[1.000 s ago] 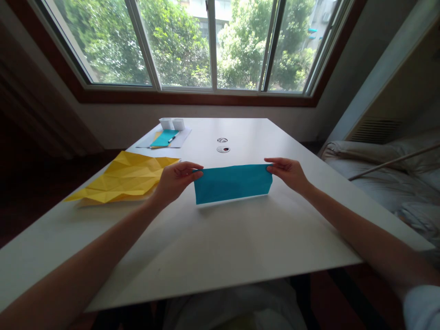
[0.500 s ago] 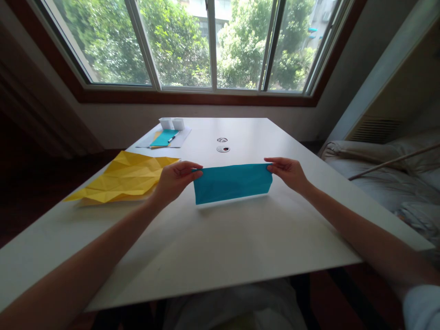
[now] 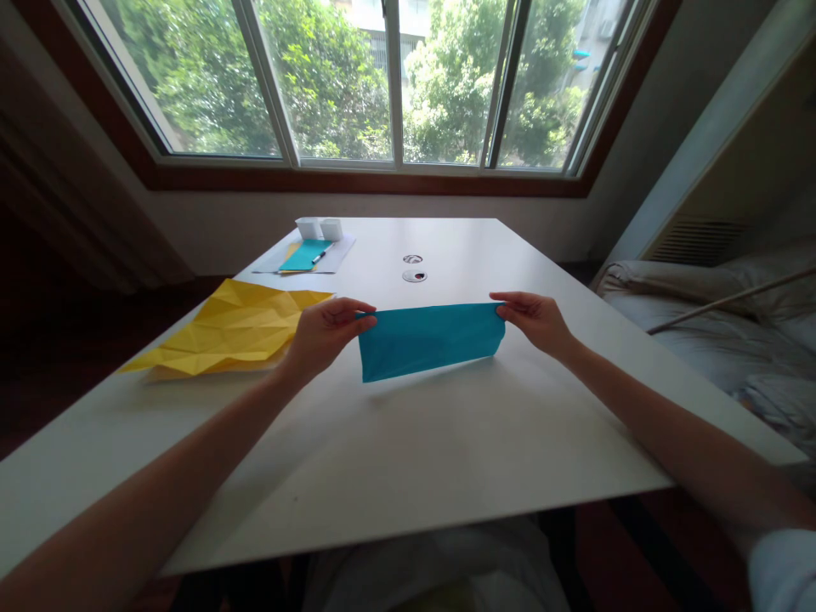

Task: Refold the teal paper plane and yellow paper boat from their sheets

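Note:
A sheet of blue paper (image 3: 432, 342) is stretched between my two hands above the white table (image 3: 395, 467), its face tilted toward me. My left hand (image 3: 331, 331) pinches its upper left corner between thumb and fingers. At the upper right corner, my right hand (image 3: 535, 321) grips the paper the same way. Creased yellow paper (image 3: 235, 327) lies spread on the table to the left, partly behind my left hand and forearm.
Toward the far left stand two small white containers (image 3: 319, 228). In front of them a blue sheet (image 3: 304, 255) and a pen (image 3: 322, 254) lie on white paper (image 3: 344, 246). Two round items, one a disc (image 3: 414, 276), lie at the table's far middle. Beyond is a window (image 3: 344, 85).
The blue paper has tilted slightly: its lower left corner hangs a little lower and its lower right edge sits a bit higher. Both hands keep their grip almost in place.

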Action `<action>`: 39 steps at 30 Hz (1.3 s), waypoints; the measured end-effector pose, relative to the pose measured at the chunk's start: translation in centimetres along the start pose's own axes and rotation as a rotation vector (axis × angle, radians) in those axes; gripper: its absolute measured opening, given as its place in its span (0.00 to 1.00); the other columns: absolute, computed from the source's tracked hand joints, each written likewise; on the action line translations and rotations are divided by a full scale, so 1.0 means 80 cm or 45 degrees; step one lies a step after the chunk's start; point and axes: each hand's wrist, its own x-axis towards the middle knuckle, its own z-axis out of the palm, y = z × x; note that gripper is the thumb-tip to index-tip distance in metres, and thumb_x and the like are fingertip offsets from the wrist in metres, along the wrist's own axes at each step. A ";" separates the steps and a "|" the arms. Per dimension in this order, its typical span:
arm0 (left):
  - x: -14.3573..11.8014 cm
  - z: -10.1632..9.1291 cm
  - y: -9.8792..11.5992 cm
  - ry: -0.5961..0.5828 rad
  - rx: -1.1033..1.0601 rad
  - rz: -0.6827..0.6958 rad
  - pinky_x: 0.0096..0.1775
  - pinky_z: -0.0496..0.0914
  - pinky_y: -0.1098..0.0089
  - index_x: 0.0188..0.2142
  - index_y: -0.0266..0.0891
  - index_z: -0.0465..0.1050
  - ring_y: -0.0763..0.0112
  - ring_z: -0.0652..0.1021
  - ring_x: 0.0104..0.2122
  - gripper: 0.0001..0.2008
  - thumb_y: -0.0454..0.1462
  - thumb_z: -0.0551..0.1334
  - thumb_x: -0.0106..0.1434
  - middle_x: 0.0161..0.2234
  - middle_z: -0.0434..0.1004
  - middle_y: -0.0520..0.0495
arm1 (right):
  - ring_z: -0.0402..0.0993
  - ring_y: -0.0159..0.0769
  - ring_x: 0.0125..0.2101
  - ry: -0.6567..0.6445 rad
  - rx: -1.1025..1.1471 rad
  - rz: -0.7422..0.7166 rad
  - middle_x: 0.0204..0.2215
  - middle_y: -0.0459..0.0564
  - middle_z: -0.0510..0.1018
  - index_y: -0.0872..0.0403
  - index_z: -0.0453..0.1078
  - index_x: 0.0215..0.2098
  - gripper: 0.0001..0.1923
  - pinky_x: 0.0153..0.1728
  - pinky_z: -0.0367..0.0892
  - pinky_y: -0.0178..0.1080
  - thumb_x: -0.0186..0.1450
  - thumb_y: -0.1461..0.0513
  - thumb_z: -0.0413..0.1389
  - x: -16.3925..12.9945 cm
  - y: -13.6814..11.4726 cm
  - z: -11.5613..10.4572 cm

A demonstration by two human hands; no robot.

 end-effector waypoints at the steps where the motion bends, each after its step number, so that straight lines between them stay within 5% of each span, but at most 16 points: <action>1: 0.000 0.000 0.000 0.002 -0.002 0.000 0.27 0.69 0.73 0.34 0.35 0.77 0.71 0.74 0.26 0.17 0.45 0.68 0.49 0.26 0.76 0.47 | 0.74 0.36 0.31 0.002 -0.006 -0.002 0.32 0.49 0.79 0.52 0.74 0.44 0.19 0.33 0.72 0.40 0.56 0.53 0.60 0.000 0.000 0.000; 22: -0.001 -0.003 -0.004 -0.074 -0.004 0.029 0.31 0.72 0.71 0.38 0.37 0.77 0.70 0.76 0.28 0.18 0.44 0.68 0.49 0.29 0.78 0.46 | 0.74 0.39 0.35 0.104 -0.088 -0.025 0.35 0.50 0.80 0.52 0.75 0.41 0.16 0.34 0.71 0.42 0.56 0.55 0.60 0.003 0.010 -0.006; 39: 0.000 0.000 0.000 0.023 -0.042 0.044 0.32 0.70 0.73 0.36 0.37 0.78 0.73 0.75 0.29 0.12 0.38 0.68 0.51 0.31 0.80 0.47 | 0.75 0.36 0.35 0.101 -0.079 -0.091 0.36 0.49 0.80 0.52 0.75 0.40 0.13 0.34 0.72 0.40 0.57 0.58 0.59 0.003 0.008 -0.004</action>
